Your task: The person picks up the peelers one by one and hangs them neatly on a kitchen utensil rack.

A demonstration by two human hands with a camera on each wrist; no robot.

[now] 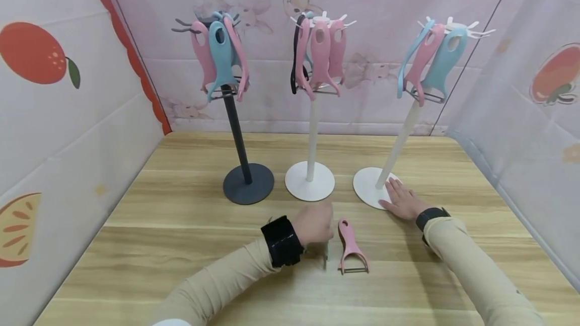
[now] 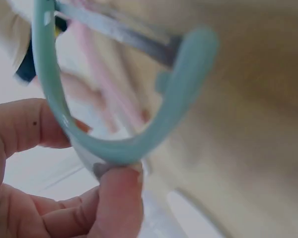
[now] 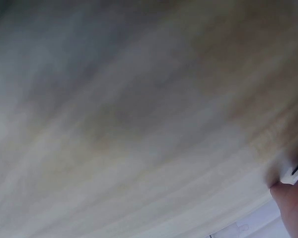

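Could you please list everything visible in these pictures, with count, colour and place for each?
Table: one, light wood, under everything.
Stands: three at the back; dark grey left, white middle, white right.
Hung peelers: pink and blue on the dark stand; pink plus one dark on the middle; blue and pink on the right; exact counts unclear.
Pink peeler: one, flat on the table between the hands.
Teal peeler: one, pinched in the left hand.
Backdrop: pale cloth with fruit and rabbit prints.
Left hand: grips the teal peeler, black wristband.
Right hand: flat on the right stand's base.
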